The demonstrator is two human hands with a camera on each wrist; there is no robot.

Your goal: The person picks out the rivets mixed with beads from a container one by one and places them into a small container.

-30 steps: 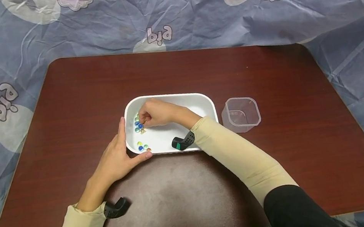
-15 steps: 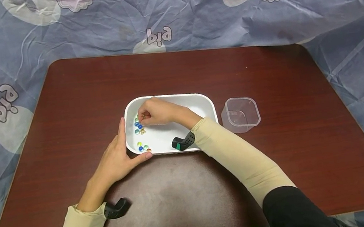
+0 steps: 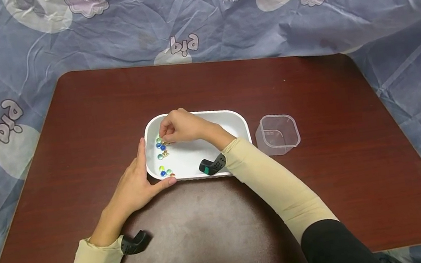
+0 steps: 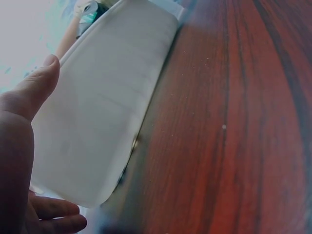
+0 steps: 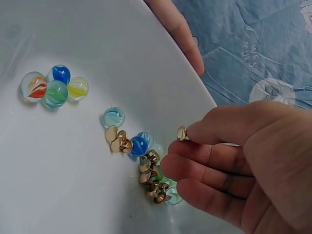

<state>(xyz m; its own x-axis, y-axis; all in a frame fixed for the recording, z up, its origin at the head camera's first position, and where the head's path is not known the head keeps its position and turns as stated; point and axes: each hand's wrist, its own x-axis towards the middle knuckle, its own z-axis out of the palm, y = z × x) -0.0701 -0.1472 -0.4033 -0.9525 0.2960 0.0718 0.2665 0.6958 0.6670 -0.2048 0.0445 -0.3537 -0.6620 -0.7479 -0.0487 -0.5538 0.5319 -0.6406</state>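
A white tray (image 3: 198, 156) lies on the table with glass marbles (image 5: 54, 94) and gold-coloured thumbtacks (image 5: 117, 140) at its left end. My right hand (image 3: 183, 125) is over that end. Its thumb and index finger pinch one gold thumbtack (image 5: 182, 133), clearly seen in the right wrist view. Just below those fingertips, several tacks and marbles lie mixed in a cluster (image 5: 152, 178). My left hand (image 3: 130, 183) rests against the tray's left side, fingers extended along the edge and thumb at the near rim. The left wrist view mostly shows the tray's outer side.
A clear plastic container (image 3: 278, 134) stands to the right of the tray. The brown table (image 3: 344, 166) has rounded corners, and a blue printed cloth (image 3: 211, 19) hangs or lies beyond it. Dark wrist cameras (image 3: 213, 165) sit on both wrists.
My right hand has shifted slightly towards the far side of the tray. A pale blue marble near it has rolled a little towards the near side. The left hand stays put.
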